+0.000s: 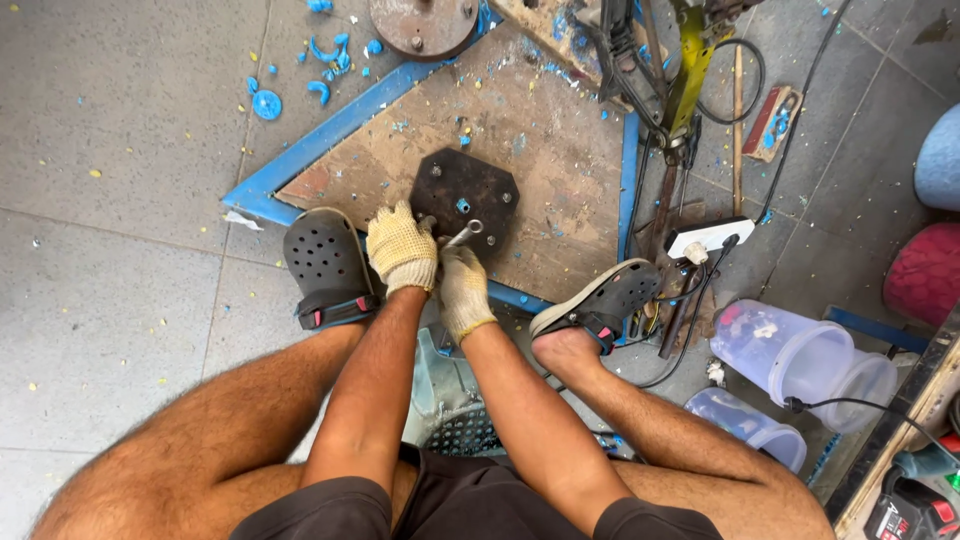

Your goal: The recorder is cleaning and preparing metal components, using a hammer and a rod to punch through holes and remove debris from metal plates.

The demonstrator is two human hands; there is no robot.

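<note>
I sit on a floor of large grey tiles (120, 300), speckled with small yellow and blue chips. At twelve o'clock lies a worn wooden board (540, 130) edged by a blue metal frame (330, 130). Blue plastic scraps (325, 60) are scattered at eleven o'clock. At three o'clock a white power strip (708, 236) rests among black cables (800, 120). Clear plastic jugs (800, 362) lie on their sides at four o'clock, with a blue and a red cushion (925, 275) beyond. Even daylight, soft shadows.
</note>
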